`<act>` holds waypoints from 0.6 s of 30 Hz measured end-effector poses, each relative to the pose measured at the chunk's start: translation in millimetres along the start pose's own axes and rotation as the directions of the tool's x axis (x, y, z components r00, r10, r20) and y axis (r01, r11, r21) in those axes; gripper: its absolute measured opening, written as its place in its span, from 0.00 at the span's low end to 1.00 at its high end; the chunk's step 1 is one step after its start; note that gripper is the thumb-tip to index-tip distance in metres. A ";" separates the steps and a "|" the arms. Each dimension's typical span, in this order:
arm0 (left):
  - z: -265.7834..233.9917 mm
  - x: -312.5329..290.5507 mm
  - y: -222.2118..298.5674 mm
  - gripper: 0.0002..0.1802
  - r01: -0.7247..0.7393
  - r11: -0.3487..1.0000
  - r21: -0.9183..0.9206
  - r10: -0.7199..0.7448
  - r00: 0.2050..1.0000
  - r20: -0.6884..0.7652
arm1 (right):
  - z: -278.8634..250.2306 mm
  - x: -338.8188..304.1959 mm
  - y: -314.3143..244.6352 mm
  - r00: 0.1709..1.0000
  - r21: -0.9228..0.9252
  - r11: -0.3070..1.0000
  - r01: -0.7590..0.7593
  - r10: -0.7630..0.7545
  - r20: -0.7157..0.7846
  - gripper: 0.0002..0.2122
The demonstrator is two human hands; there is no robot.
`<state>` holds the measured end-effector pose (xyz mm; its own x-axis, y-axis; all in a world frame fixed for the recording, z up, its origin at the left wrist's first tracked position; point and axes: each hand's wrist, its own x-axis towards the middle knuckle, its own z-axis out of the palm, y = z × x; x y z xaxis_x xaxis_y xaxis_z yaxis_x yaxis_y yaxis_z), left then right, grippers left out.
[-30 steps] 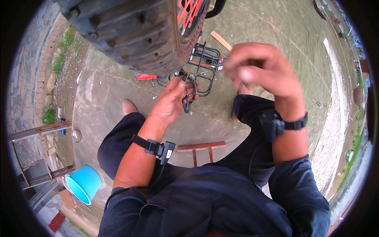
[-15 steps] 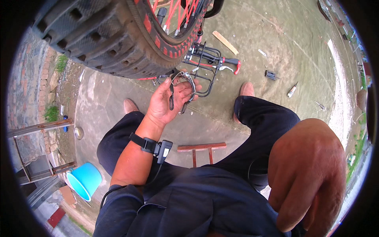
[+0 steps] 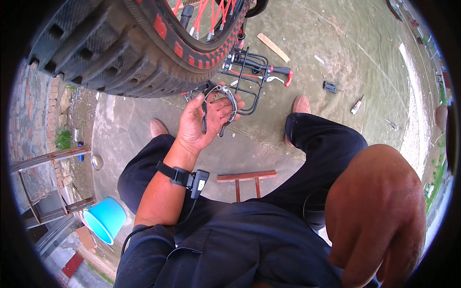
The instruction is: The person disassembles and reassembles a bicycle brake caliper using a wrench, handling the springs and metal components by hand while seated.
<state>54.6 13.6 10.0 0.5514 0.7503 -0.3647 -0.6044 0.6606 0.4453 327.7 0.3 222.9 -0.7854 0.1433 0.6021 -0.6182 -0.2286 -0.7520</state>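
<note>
My left hand (image 3: 193, 128) holds a bicycle caliper brake (image 3: 234, 108), with the thumb on one side and the fingers behind its curved arms. Just above the hand hangs a knobbly black tyre (image 3: 113, 53) with red patches, on a wheel with red spokes (image 3: 210, 17). Beyond the fingers, low by the ground, are a black wire rack (image 3: 249, 111) and a handlebar grip (image 3: 280, 72) with a silver brake lever (image 3: 274, 81). My right hand (image 3: 377, 211) is raised large at the lower right, its fingers curled down; whatever they hold, if anything, is hidden.
On the concrete lie a wood strip (image 3: 273, 47), a small black block-shaped part (image 3: 330, 86), a small tube (image 3: 356, 106) and a pale strip (image 3: 319, 59). A red-brown stool frame (image 3: 246, 176) is between my legs. A blue bucket (image 3: 108, 218) stands at left near metal frames (image 3: 53, 157).
The tyre appears slightly farther left and higher in the picture. The left hand keeps its hold on the brake, and the right hand stays raised with curled fingers.
</note>
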 end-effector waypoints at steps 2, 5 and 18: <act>-1.0 0.9 -0.4 0.41 0.005 1.000 -0.003 -0.005 1.000 0.008 | -1.8 -5.4 -6.2 1.000 -0.011 1.000 -0.016 0.016 0.001 0.08; 3.8 2.4 -0.1 0.41 0.007 1.000 0.005 -0.007 1.000 -0.003 | -5.0 -17.9 -21.6 0.999 -0.050 0.998 -0.046 0.046 0.002 0.08; 12.5 -2.2 4.3 0.45 -0.037 0.999 0.015 0.038 0.990 -0.135 | -127.9 -191.0 -72.0 0.008 -0.139 0.595 -0.791 -0.218 -0.976 0.12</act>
<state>58.0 14.5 22.9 0.4454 0.7716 -0.4541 -0.6154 0.6323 0.4707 518.4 112.5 127.7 0.0992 0.9907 -0.0931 0.2494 -0.1153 -0.9615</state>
